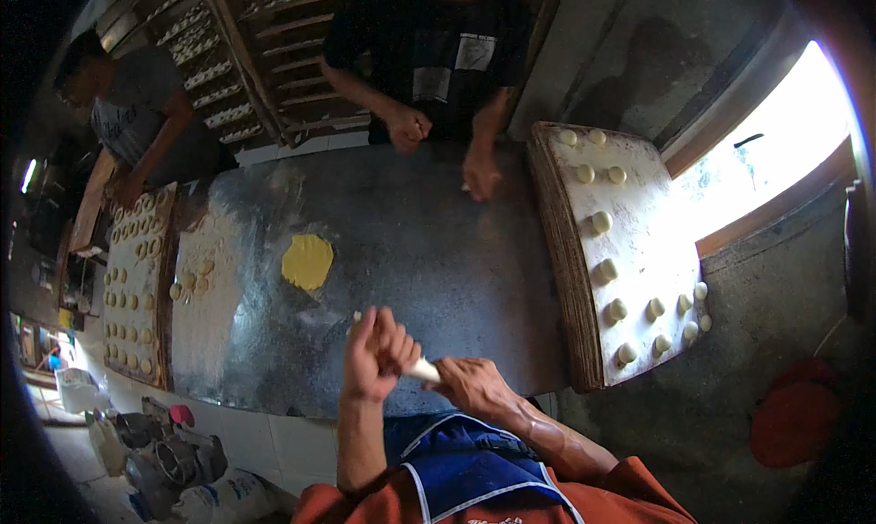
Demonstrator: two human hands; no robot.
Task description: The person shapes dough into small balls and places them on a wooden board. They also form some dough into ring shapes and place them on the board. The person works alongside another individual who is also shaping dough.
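Pale dough roll (422, 370) spans our two hands over the table's (438, 296) near edge, left hand (379, 351) curled round it, right hand (479, 384) closed on its right end; we'd judge a light, even squeeze best against tearing. Left to right, we note a floury board (165, 291) of small rounds, a flat ragged yellow disc (307, 261), smooth dark tabletop, then rough-edged stacked boards (558, 250) bearing plump white balls (608, 269).

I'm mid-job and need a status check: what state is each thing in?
Left hand: closed around pale dough
Right hand: gripping the same piece
Pale dough: narrow roll, held between the hands
Yellow dough: flattened on the table
Table: pale powder at left
Right boards: stacked
Dough balls: rounded, apart or close together
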